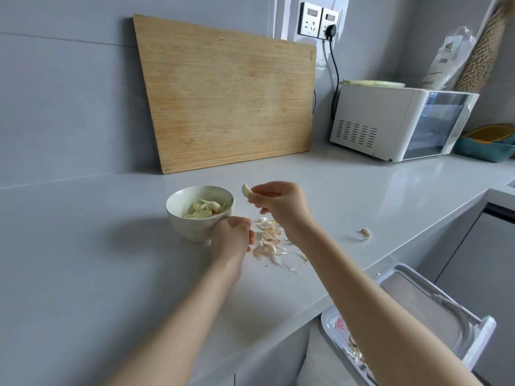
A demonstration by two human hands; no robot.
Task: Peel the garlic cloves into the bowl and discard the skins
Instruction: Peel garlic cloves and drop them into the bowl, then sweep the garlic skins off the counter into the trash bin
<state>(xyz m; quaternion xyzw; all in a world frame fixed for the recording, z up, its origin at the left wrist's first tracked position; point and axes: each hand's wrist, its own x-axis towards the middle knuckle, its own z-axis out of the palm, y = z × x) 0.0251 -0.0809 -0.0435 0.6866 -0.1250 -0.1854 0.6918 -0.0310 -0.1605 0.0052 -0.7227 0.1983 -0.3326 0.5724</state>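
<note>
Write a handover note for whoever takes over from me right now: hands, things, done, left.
Right hand: pinches a peeled clove by the bowl's right rim.
Left hand: curled beside the bowl; unclear whether it holds anything.
Done: peeled cloves in the bowl; some skins in the bin.
Left: drop this clove in, peel the unpeeled clove on the counter, clear the skin pile into the bin.

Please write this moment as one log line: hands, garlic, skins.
right hand pinches peeled clove near bowl | left hand beside bowl, grip unclear | skins on counter | unpeeled clove apart, on counter
</note>
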